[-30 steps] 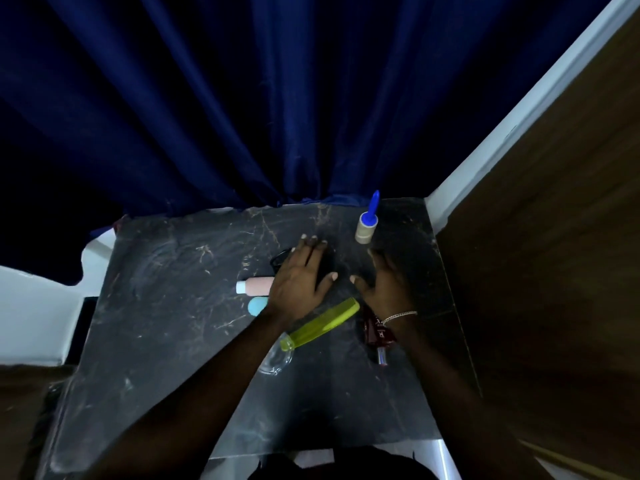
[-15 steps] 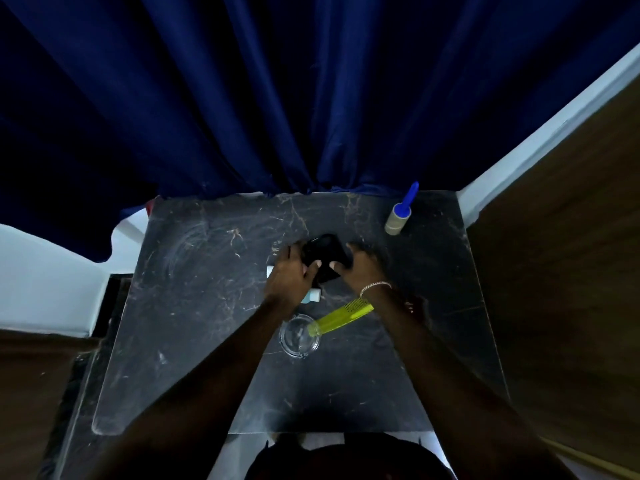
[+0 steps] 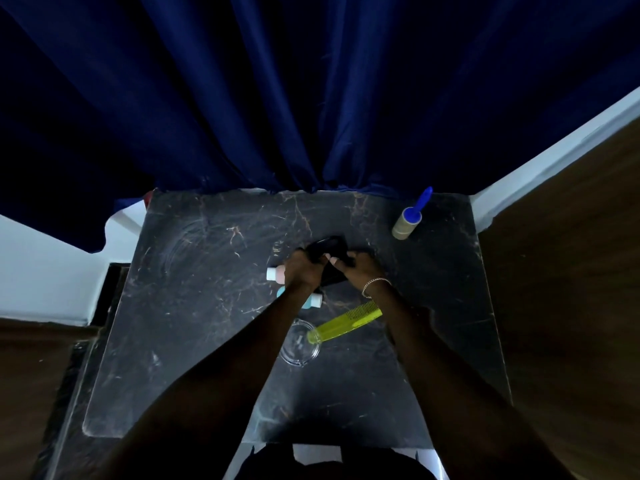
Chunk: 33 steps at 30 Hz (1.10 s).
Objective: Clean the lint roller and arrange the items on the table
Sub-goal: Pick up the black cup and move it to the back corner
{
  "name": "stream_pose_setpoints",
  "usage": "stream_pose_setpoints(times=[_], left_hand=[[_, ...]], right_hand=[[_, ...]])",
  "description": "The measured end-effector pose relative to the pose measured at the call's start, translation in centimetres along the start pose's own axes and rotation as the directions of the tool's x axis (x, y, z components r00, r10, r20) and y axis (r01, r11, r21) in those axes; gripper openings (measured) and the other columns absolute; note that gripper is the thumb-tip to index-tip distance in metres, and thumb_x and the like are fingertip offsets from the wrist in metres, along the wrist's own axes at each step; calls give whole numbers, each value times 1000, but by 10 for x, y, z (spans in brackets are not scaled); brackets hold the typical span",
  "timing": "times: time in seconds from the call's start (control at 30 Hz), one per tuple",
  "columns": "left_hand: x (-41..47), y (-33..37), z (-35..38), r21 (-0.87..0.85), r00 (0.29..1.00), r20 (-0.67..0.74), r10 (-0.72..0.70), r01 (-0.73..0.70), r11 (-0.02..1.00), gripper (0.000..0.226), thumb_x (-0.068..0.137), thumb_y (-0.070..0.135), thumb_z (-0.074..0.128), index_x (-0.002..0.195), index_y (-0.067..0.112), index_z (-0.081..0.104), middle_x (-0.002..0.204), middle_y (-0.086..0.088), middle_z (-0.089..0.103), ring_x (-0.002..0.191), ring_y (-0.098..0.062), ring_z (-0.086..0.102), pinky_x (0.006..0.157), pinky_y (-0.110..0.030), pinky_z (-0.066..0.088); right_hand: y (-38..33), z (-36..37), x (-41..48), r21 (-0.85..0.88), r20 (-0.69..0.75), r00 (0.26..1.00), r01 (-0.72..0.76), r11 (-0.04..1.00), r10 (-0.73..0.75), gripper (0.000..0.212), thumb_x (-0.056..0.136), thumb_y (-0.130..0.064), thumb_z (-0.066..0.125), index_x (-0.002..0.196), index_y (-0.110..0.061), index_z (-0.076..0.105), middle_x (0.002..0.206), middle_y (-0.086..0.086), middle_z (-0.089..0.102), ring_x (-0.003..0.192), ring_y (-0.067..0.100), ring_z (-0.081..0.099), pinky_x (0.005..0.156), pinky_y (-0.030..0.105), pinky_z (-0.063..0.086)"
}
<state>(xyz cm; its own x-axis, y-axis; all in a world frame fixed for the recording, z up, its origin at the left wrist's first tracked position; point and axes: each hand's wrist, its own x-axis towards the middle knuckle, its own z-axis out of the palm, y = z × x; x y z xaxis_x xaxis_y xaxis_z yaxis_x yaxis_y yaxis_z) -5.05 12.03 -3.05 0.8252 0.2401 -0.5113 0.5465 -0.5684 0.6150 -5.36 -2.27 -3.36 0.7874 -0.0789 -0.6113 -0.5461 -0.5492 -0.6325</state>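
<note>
1. There was one lint roller.
2. There were two small bottles: a pink bottle and a blue bottle.
3. There was one comb.
4. There was one glass dish.
5. There was one black item.
6. There were two hands: the left hand and the right hand.

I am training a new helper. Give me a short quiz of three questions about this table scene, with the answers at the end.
1. True or false: the lint roller is near the far right corner of the table, and nobody touches it.
2. What do the left hand and the right hand hold together? A) the lint roller B) a black item C) nothing
3. Which wrist wears a bracelet?
Key: 1 true; 2 B; 3 the right.
</note>
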Motion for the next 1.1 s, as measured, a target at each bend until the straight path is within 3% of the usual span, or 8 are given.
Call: stream_pose_setpoints(times=[0.27,0.4,0.53,0.6,0.7,0.9,1.0,1.1], left_hand=[[-2,-3,-23,-221,998,-18,63,-66,973,43,85,31,80,115,2,69,115,-16,74,111,-30,68,95,-36,55],[-1,-5,-47,-293,996,-30,88,-93,952,41,85,30,81,112,1,69,112,-17,75,107,-32,70,95,-47,56],[2,-13,-78,-322,993,-57,105,-118,939,38,84,26,82,110,1,67,109,-17,75,100,-31,72,90,-45,59],[2,-20,-95,-341,990,-55,132,-142,929,38,84,16,82,115,2,67,112,-15,75,97,-26,71,86,-34,59],[4,-31,-120,-364,982,-34,183,-183,913,45,82,0,79,123,-1,63,118,-13,72,98,-18,66,69,-5,50],[9,-58,-164,-374,970,-69,231,-240,896,52,79,-16,74,126,2,61,110,2,63,96,-10,61,65,6,44],[16,-77,-182,-373,969,-122,215,-245,895,54,77,-16,75,123,5,57,107,4,64,89,-2,62,71,0,48],[25,-96,-199,-364,970,-161,185,-232,902,57,76,-13,76,127,2,54,108,1,65,100,-13,63,86,-19,53]], right_hand=[[-18,7,-15,54,-84,993,85,995,-80,63,91,-43,68,141,-8,54,139,12,61,129,28,58,104,33,46],[-36,15,-24,75,-136,982,141,987,-130,60,89,-42,70,138,-13,56,133,10,65,122,28,62,89,25,44],[-60,28,-29,116,-126,972,213,970,-198,57,87,-29,75,137,-11,56,129,11,67,115,22,64,93,31,51],[-72,38,-32,129,-99,969,238,963,-226,57,85,-21,78,136,-10,56,128,11,67,111,20,64,97,34,52],[-90,54,-33,154,-58,965,260,953,-254,59,80,-7,80,134,-10,57,126,10,69,115,26,66,104,46,52],[-127,100,-34,125,-44,949,315,941,-312,62,72,0,82,126,-12,54,120,1,68,112,26,67,102,45,53],[-143,126,-31,82,-31,943,333,939,-331,63,72,-1,81,125,-15,49,121,3,69,110,26,68,100,46,53],[-158,151,-26,36,-27,935,354,934,-353,61,73,0,78,124,-14,47,119,8,69,110,29,67,99,47,53]])
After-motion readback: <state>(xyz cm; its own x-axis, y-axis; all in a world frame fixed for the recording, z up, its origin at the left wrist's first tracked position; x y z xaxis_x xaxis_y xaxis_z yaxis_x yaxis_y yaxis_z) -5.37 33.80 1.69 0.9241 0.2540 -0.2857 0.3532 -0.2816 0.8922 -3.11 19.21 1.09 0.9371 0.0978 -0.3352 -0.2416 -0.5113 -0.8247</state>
